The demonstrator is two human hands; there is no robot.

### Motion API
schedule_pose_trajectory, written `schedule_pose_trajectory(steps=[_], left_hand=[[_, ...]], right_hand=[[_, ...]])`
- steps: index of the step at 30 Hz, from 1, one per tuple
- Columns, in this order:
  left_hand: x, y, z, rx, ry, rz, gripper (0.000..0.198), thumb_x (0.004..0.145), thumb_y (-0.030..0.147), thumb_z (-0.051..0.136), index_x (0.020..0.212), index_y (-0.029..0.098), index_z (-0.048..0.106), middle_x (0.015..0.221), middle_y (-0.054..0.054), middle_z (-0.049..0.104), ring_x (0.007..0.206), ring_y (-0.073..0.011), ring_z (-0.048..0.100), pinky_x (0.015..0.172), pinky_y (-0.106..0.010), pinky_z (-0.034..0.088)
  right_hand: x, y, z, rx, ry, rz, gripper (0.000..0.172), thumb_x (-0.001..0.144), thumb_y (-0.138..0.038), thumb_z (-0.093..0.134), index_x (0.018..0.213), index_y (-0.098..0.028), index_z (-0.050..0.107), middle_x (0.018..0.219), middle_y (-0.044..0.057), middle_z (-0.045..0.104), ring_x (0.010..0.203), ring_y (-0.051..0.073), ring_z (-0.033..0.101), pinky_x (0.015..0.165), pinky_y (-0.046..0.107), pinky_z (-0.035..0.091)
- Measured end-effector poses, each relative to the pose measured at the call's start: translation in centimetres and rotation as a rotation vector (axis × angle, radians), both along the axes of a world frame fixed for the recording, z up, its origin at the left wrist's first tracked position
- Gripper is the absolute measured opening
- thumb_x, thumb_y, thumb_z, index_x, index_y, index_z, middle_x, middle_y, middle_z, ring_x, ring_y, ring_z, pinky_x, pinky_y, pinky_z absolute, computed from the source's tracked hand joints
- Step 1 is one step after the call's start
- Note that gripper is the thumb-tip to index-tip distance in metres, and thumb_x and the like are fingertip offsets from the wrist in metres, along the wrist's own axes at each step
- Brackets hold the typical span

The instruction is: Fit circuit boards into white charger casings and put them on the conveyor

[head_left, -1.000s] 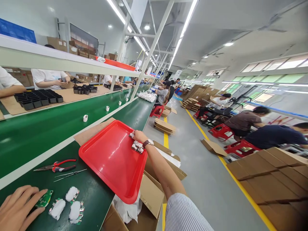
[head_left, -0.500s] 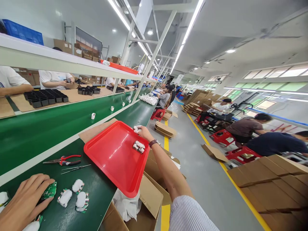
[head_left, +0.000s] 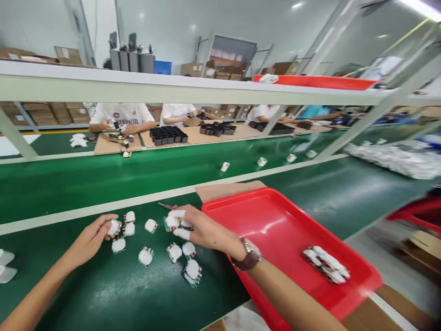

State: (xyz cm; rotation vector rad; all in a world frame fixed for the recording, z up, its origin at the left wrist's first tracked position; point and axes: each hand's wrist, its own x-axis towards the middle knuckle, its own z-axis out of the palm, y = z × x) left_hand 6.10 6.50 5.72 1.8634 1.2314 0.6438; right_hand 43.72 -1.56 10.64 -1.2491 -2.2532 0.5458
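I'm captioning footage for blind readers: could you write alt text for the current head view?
The right hand holds a white-topped board over a green bench, while the left hand touches another among scattered boards. A red tray to the right holds more; beyond, people work across a green belt.

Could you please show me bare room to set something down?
Bare: the dark green tabletop between the left forearm and the red plastic tray, nearer than the white-topped green circuit boards; also the tray's far side. Crowded: around left hand and right hand.
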Motion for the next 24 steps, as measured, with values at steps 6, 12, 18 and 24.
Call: schedule_pose_trajectory(steps=[6, 12, 18, 24], left_hand=[[-4.8, -3.5, -2.1, 0.088, 0.187, -0.074, 0.050, 0.109, 0.053, 0.038, 0.140, 0.023, 0.064, 0.106, -0.007, 0.075, 0.088, -0.0218, 0.072, 0.085, -0.037, 0.062], [-5.7, -2.4, -2.2, 0.679, 0.463, -0.013, 0.044, 0.110, 0.044, 0.043, 0.133, 0.018, 0.070, 0.135, -0.017, 0.066, 0.126, -0.0357, 0.058, 0.107, -0.056, 0.049], [1.4, -2.9, -1.3, 0.644, 0.384, -0.452, 0.040, 0.109, 0.038, 0.054, 0.145, 0.023, 0.059, 0.138, -0.012, 0.066, 0.126, -0.0310, 0.057, 0.103, -0.046, 0.050], [5.4, -2.2, -1.3, 0.553, 0.379, -0.604, 0.047, 0.104, 0.026, 0.060, 0.150, 0.025, 0.051, 0.120, -0.009, 0.070, 0.113, -0.0288, 0.059, 0.100, -0.046, 0.048]], right_hand=[[-7.6, 2.4, -3.1, 0.039, -0.273, 0.332, 0.024, 0.093, -0.010, 0.069, 0.115, -0.019, 0.069, 0.122, 0.012, 0.068, 0.117, 0.028, 0.062, 0.099, 0.039, 0.055], [-6.3, 1.7, -4.8, 0.034, -0.258, 0.190, 0.053, 0.085, 0.004, 0.061, 0.136, -0.012, 0.057, 0.144, 0.019, 0.056, 0.134, 0.031, 0.056, 0.109, 0.043, 0.053], [-3.7, 1.7, -4.7, 0.056, -0.100, -0.020, 0.050, 0.093, -0.004, 0.057, 0.140, -0.020, 0.057, 0.141, 0.014, 0.059, 0.132, 0.027, 0.059, 0.112, 0.043, 0.050], [-3.9, 6.4, -5.8, 0.054, -0.124, -0.069, 0.054, 0.089, -0.001, 0.057, 0.140, -0.018, 0.060, 0.131, 0.014, 0.065, 0.113, 0.024, 0.068, 0.102, 0.041, 0.057]])
